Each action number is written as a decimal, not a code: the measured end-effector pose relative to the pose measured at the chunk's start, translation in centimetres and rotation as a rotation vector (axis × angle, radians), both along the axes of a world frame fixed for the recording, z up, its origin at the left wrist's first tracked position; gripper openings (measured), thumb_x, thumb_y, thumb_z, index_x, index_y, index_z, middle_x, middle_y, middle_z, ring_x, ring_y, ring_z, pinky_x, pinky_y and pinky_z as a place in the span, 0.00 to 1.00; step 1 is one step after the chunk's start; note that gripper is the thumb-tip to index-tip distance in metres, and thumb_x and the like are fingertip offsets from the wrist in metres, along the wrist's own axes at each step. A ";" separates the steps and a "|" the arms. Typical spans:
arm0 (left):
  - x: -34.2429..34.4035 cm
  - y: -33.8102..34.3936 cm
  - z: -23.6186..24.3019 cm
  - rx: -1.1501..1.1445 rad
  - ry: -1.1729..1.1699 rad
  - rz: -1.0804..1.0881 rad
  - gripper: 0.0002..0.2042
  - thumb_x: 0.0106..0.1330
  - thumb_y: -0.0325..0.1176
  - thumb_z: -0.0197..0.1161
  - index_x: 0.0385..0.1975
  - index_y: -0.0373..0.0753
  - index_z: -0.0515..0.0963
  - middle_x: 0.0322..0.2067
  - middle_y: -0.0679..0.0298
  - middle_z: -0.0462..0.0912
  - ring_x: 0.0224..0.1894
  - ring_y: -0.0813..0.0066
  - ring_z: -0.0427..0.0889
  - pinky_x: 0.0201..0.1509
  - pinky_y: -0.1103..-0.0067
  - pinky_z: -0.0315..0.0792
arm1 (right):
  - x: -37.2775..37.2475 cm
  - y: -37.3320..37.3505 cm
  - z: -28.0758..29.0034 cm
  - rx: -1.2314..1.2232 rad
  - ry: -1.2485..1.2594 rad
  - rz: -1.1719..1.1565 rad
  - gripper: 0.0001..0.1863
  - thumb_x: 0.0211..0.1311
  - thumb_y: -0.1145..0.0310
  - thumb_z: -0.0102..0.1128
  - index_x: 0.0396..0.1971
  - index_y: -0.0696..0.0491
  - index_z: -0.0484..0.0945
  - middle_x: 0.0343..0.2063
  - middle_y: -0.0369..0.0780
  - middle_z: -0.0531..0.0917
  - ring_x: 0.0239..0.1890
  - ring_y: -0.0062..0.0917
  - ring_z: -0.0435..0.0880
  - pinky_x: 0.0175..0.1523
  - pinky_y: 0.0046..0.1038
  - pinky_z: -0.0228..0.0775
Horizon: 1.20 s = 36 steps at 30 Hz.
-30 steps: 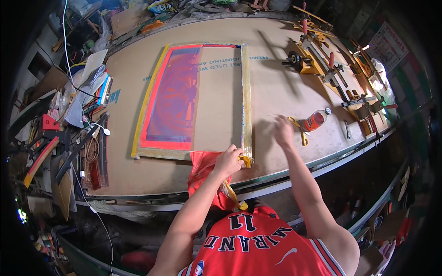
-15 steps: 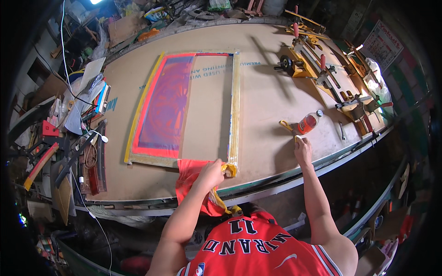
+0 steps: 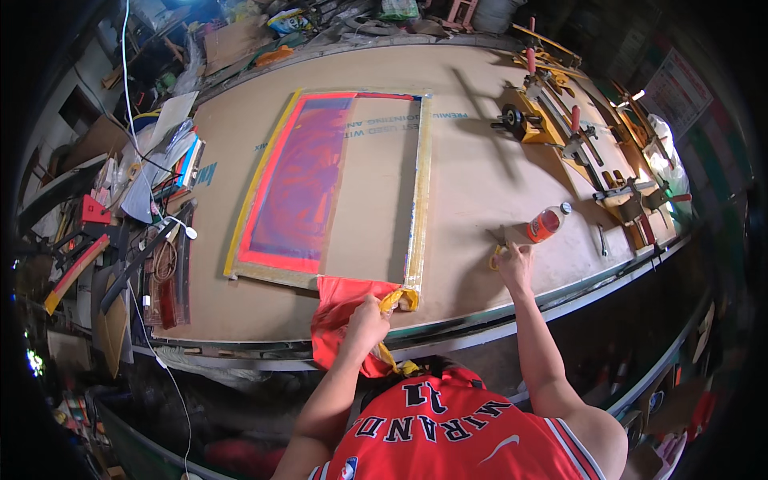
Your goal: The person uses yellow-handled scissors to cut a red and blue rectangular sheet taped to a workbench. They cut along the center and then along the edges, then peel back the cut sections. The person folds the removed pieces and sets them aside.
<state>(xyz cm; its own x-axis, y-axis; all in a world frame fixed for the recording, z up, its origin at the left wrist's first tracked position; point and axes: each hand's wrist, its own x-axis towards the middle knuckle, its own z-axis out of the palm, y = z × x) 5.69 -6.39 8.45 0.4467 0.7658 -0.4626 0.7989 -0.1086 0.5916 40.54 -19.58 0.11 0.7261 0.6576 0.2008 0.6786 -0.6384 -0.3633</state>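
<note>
A wooden frame [image 3: 421, 176] lies on the work table, with a red-and-purple mesh panel [image 3: 300, 176] across its left part. From its near edge hangs red cloth [image 3: 336, 316] with yellow edging [image 3: 394, 301], bunched at the near right corner. My left hand [image 3: 368, 322] is closed around this cloth and edging. Farther right, my right hand [image 3: 516, 266] grips what look like yellow-handled scissors [image 3: 496, 256], with dark narrow blades pointing away from me; the fingers partly cover them. Just beyond that hand, a clear bottle [image 3: 543, 226] with a red label leans over or lies tilted.
Bar clamps and yellow wooden pieces [image 3: 552, 120] line the table's right side, near a wrench [image 3: 603, 238]. Tools and boards crowd the left edge, where a white cable [image 3: 128, 104] hangs. Piled bags and scraps [image 3: 320, 32] sit beyond the far edge.
My right hand has shifted slightly left and turned the scissors, so the yellow handles sit by the fingers. My left hand keeps hold of the red cloth, pulled slightly nearer. The view has shifted.
</note>
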 end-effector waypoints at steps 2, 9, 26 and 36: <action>-0.1 -0.8 -1.5 0.206 -0.175 -0.050 0.11 0.62 0.23 0.60 0.44 0.34 0.73 0.40 0.43 0.79 0.47 0.45 0.79 0.52 0.58 0.73 | 0.8 -0.3 -0.8 -0.035 0.005 0.008 0.30 0.53 0.61 0.69 0.55 0.60 0.77 0.42 0.56 0.79 0.47 0.49 0.79 0.53 0.44 0.73; 1.8 2.3 -0.9 0.569 -0.363 -0.256 0.11 0.57 0.16 0.56 0.39 0.34 0.72 0.34 0.49 0.77 0.41 0.45 0.79 0.45 0.57 0.73 | 2.3 -0.8 2.4 -0.298 0.150 0.142 0.14 0.50 0.68 0.64 0.35 0.61 0.83 0.27 0.53 0.85 0.34 0.47 0.86 0.41 0.45 0.77; 6.5 9.7 -0.4 0.003 -0.408 -0.456 0.03 0.57 0.25 0.63 0.27 0.33 0.81 0.22 0.49 0.82 0.27 0.56 0.83 0.34 0.67 0.74 | -5.4 3.9 8.6 -0.146 0.505 0.831 0.20 0.55 0.69 0.62 0.50 0.54 0.81 0.30 0.44 0.86 0.32 0.33 0.87 0.40 0.33 0.79; 7.9 9.5 0.6 0.298 -0.347 -0.695 0.06 0.56 0.22 0.60 0.31 0.37 0.82 0.31 0.56 0.84 0.36 0.54 0.82 0.39 0.65 0.74 | -5.6 8.6 12.5 -0.292 0.342 1.030 0.23 0.47 0.65 0.65 0.47 0.52 0.84 0.32 0.44 0.83 0.36 0.38 0.84 0.43 0.38 0.77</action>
<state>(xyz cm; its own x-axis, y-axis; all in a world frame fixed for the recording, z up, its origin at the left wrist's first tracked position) 13.57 3.11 9.08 0.9430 0.3311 -0.0334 0.2695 -0.7011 0.6602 34.90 -10.99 12.60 -0.2037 0.9651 -0.1645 0.8249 0.0787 -0.5597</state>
